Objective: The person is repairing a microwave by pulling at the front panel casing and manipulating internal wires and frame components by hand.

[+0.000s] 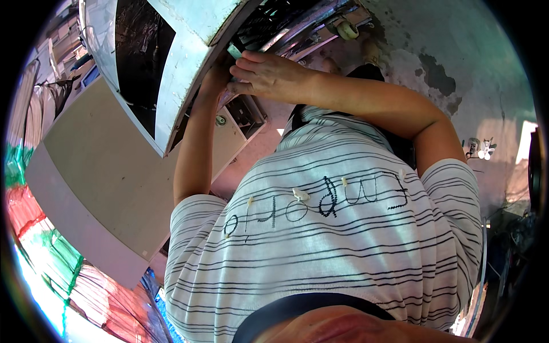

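Both my arms stretch away from me to the edge of a pale blue, worn panel (pixel 191 68) with a dark opening. My left hand (pixel 215 75) is in shadow at that edge. Its fingers are mostly hidden, so its grip does not show. Just to the right, my right hand (pixel 263 74) has its fingers bent and drawn together toward the left hand. Whatever may be between those fingers is hidden. By its fingertips shows a small pale green piece (pixel 234 50), too little of it visible to name.
A large beige board (pixel 108 160) with a pale border lies to the left. Under my arms stands a low open compartment unit (pixel 247 117). Metal rails (pixel 309 28) with a wheel (pixel 346 30) lie at the far side. The concrete floor (pixel 469 68) has dark patches.
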A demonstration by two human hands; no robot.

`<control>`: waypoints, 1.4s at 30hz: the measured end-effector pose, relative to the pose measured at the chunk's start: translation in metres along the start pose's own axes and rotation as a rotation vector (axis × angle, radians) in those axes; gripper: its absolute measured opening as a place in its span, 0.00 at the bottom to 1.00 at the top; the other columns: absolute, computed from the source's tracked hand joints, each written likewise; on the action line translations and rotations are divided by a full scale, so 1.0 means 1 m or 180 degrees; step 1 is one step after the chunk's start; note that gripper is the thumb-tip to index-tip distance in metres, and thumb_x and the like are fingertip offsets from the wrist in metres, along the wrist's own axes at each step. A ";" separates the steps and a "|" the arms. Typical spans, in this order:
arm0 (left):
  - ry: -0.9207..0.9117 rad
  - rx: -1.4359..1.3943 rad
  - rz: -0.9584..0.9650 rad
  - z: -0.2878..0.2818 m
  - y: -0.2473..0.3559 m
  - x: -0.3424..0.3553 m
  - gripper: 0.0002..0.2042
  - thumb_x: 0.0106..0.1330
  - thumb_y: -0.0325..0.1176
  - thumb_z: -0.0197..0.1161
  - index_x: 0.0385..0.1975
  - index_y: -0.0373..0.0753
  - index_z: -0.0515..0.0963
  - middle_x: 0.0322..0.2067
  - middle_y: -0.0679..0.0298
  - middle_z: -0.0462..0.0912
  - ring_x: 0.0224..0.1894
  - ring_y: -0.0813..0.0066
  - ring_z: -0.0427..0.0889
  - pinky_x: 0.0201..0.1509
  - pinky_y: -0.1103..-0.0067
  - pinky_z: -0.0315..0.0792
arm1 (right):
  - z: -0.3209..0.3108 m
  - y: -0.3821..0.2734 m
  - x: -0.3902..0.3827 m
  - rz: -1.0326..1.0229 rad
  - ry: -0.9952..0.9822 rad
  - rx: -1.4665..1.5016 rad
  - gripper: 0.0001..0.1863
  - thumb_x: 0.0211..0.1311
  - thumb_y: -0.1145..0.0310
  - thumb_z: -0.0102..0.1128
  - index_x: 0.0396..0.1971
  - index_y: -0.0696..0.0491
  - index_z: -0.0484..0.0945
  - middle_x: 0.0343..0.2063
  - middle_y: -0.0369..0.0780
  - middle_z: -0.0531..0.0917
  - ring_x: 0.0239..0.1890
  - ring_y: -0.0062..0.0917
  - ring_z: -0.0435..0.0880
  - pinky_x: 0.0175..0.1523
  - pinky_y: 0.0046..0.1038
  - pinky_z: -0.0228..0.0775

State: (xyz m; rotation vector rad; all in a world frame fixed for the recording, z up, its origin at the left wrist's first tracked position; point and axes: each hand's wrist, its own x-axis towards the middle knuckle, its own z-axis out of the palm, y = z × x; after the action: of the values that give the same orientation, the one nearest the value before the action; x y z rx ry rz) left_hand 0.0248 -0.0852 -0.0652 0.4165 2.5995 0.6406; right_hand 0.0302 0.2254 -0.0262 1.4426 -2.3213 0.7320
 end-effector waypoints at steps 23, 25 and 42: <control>0.0138 -0.0494 -0.1247 -0.018 0.069 0.009 0.12 0.71 0.36 0.43 0.37 0.40 0.75 0.37 0.65 0.78 0.39 0.77 0.76 0.42 0.77 0.71 | 0.008 0.002 -0.002 0.0013 0.0135 -0.0062 0.23 0.57 0.67 0.51 0.55 0.42 0.69 0.56 0.35 0.71 0.60 0.27 0.68 0.70 0.31 0.49; 0.0149 -0.0990 -0.1374 -0.017 0.065 0.008 0.12 0.72 0.37 0.42 0.36 0.41 0.74 0.35 0.66 0.77 0.38 0.78 0.75 0.42 0.77 0.70 | 0.010 0.001 -0.001 -0.0010 0.0137 -0.0100 0.23 0.57 0.67 0.51 0.55 0.42 0.69 0.56 0.34 0.72 0.60 0.27 0.68 0.70 0.31 0.49; -0.0113 -0.1133 -0.1891 -0.022 0.068 0.011 0.16 0.67 0.37 0.47 0.53 0.43 0.69 0.51 0.65 0.72 0.56 0.72 0.67 0.60 0.72 0.59 | 0.014 -0.002 -0.003 0.0029 0.0133 -0.0205 0.24 0.58 0.66 0.50 0.57 0.40 0.68 0.58 0.34 0.70 0.61 0.27 0.67 0.72 0.33 0.45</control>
State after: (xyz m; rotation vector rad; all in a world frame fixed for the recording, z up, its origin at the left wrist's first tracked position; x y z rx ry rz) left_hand 0.0171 -0.0313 -0.0175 -0.4354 2.3256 0.8331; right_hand 0.0330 0.2189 -0.0385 1.3771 -2.2998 0.6771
